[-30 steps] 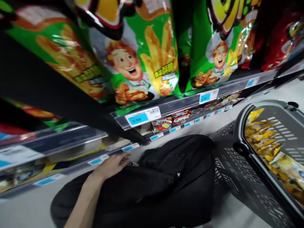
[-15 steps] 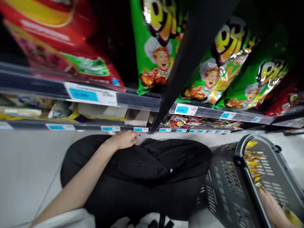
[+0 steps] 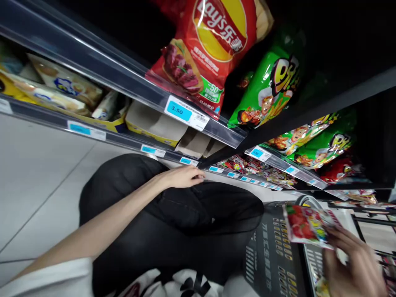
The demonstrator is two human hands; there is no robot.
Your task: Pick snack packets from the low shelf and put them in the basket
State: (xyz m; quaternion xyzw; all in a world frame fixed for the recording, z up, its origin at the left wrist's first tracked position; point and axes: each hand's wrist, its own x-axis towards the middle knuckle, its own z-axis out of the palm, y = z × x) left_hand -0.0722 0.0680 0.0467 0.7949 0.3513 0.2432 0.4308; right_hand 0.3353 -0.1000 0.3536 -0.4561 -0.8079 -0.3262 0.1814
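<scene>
My left hand (image 3: 182, 177) rests on my knee in black trousers (image 3: 185, 222), fingers loosely stretched toward the bottom shelf edge (image 3: 154, 150), holding nothing. At the lower right my right hand (image 3: 352, 264) grips a small red and white snack packet (image 3: 306, 225), lifted above the dark grey shopping basket (image 3: 275, 255). Directly ahead on the shelf stands a large red Lay's chip bag (image 3: 210, 45), with green snack bags (image 3: 269, 90) to its right.
Blue price tags (image 3: 185, 113) line the shelf rails. Yellow boxes and cardboard trays (image 3: 151, 123) fill the lowest shelf, with small red packets (image 3: 247, 165) further right. Grey tiled floor (image 3: 37, 173) lies on the left. The basket stands close against my right leg.
The view swung left and tilted; the red chip bag now fills the top. My right hand came up out of the basket holding a red packet. The left hand stayed on my knee.
</scene>
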